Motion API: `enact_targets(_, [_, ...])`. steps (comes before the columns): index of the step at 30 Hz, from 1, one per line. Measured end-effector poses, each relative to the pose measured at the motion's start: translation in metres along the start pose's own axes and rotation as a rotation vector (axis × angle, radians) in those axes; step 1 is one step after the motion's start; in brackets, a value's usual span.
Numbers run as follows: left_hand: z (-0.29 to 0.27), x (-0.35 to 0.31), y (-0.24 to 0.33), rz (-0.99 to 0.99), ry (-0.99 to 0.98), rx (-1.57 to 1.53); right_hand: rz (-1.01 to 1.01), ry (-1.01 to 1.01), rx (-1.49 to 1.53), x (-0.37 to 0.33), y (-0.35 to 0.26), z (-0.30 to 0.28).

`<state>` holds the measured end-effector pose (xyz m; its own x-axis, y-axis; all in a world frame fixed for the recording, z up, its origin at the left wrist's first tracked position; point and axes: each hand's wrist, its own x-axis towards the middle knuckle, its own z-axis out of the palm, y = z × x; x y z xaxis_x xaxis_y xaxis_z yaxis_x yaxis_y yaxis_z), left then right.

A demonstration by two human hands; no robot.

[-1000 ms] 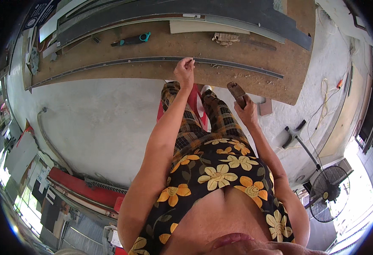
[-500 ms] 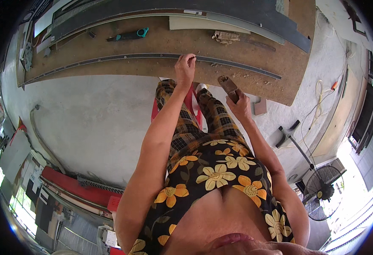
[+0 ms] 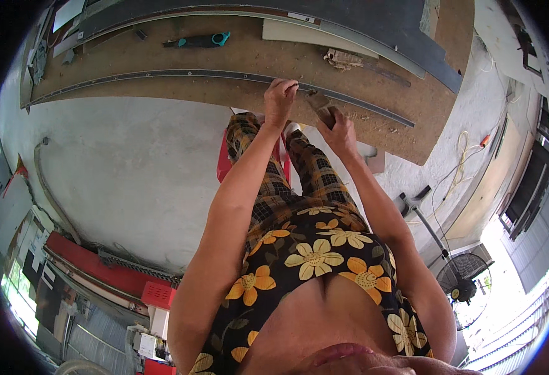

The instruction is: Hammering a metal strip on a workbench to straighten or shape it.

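A long, thin dark grey strip [image 3: 190, 73] with small holes or studs along it lies near the front edge of the workbench. My left hand [image 3: 279, 103] is over the strip, thumb and fingertips pinched together at a small dark bit too tiny to name. Close by on the right, my right hand [image 3: 340, 133] is closed around a short, brown, worn wooden block-like tool [image 3: 319, 105]. The tool's pale, chipped end points up toward the strip, just right of my left fingertips. Whether it touches the strip I cannot tell.
Beyond the strip on the brown workbench [image 3: 137, 56] lie a black-and-teal handsaw-like tool [image 3: 209, 40], a crumpled tan wrapper [image 3: 343, 59] and long dark panels [image 3: 374, 31]. Crumbs are scattered at right. A fan [image 3: 465, 278] and a yellowish cable [image 3: 463, 150] are on the right.
My right hand has lifted the wooden tool from below the bench edge up and left, close to my left hand. My left hand has shifted a little right along the strip, still pinched.
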<state>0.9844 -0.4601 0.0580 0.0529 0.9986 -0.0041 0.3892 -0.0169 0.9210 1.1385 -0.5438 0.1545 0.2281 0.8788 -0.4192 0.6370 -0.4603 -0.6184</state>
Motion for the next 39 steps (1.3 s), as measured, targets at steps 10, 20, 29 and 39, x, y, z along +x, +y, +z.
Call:
enact_targets(10, [0.001,-0.003,-0.001,-0.04,-0.03,0.042,-0.137,0.036,0.029,0.033,-0.008,0.022])
enact_targets(20, [-0.001,-0.002,-0.005,-0.012,0.005,0.022,-0.071,0.019,0.023,0.036,-0.012,0.024])
enact_targets(29, [-0.001,-0.002,-0.007,-0.062,-0.01,0.019,-0.098,-0.025,-0.029,0.035,-0.009,0.021])
enact_targets(39, [-0.003,0.002,-0.009,0.046,-0.067,0.072,-0.09,-0.041,-0.093,0.034,-0.01,0.024])
